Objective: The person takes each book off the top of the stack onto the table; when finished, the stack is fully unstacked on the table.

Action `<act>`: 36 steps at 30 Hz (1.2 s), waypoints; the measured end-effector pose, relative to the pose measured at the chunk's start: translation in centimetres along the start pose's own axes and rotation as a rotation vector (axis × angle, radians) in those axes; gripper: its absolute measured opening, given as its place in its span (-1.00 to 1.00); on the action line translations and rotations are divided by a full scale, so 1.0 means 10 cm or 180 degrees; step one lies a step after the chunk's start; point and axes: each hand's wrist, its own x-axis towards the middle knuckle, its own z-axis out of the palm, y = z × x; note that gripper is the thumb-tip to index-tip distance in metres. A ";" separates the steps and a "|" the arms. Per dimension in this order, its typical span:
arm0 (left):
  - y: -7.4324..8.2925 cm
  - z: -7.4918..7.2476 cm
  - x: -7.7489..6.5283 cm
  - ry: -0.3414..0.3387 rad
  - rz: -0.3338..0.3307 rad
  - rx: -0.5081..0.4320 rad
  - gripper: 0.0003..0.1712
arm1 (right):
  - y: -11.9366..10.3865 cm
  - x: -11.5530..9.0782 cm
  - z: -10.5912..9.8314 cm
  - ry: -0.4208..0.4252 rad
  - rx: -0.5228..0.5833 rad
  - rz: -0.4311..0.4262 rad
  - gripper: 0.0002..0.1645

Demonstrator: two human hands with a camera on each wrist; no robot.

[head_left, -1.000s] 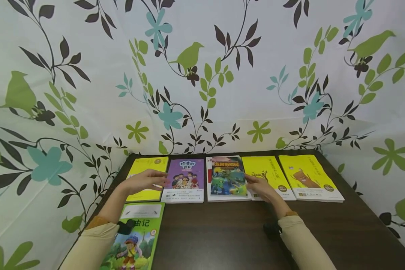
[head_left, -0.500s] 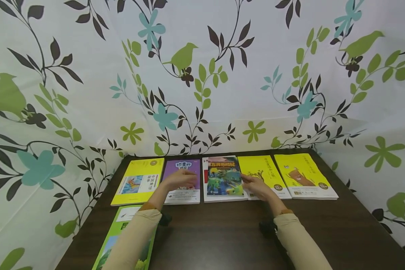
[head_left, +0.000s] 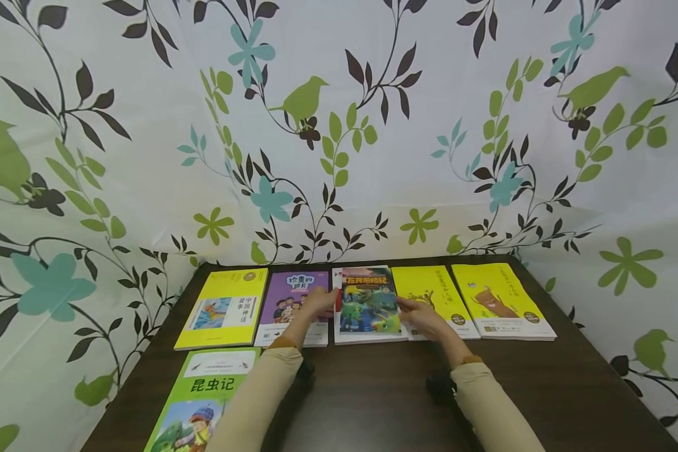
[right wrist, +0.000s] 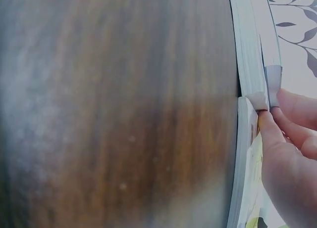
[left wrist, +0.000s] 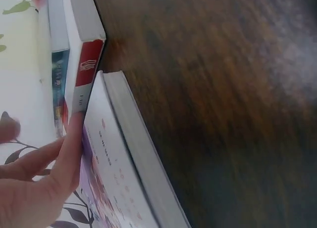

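A dinosaur-covered paperback (head_left: 368,304) lies on top of a thicker white book (head_left: 367,339) in the back row. My left hand (head_left: 316,306) reaches over the purple book (head_left: 277,301), its fingertips at the left side of the pair. In the left wrist view, straight fingers (left wrist: 74,144) touch the white book's red-and-white spine (left wrist: 86,65), thumb held apart. My right hand (head_left: 427,319) is at the pair's right side, over the edge of a yellow book (head_left: 429,285). Its fingertips (right wrist: 282,95) press against the edges of both stacked books in the right wrist view.
Another yellow book (head_left: 500,301) lies at the right end of the row, and a yellow one (head_left: 231,301) at the left end. A green book (head_left: 209,376) sits in front on the left. The dark table (head_left: 367,395) meets a patterned wall covering (head_left: 339,125) behind.
My left hand has swung right, from above the left yellow book across the purple one to the stacked pair. The right hand stays at the pair's right side. The head view has shifted slightly.
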 end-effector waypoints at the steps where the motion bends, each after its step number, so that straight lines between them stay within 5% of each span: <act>1: 0.01 0.01 0.00 0.0065 0.0003 0.0139 -0.28 | 0.00 0.00 0.01 0.0000 -0.0017 -0.0010 -0.26; 7: 0.10 0.22 0.01 0.0632 0.0084 0.1396 -0.47 | -0.01 -0.02 0.02 0.0029 -0.0101 -0.0036 -0.28; 14: 0.16 0.28 0.00 0.0775 0.0044 0.1549 -0.41 | -0.08 -0.08 0.08 0.0172 -0.0706 -0.0197 -0.30; 23: 0.07 0.13 0.01 0.0774 -0.0046 0.0840 -0.42 | -0.07 -0.11 0.19 0.0400 -0.1044 -0.0068 -0.25; 30: 0.10 -0.01 0.07 0.0204 -0.0431 0.0016 -0.41 | -0.08 -0.08 0.19 0.0447 -0.1003 -0.0095 -0.23; 36: 0.19 -0.10 0.05 -0.0361 -0.0409 -0.0753 -0.44 | -0.11 -0.05 0.19 0.0445 -0.1167 -0.0100 -0.23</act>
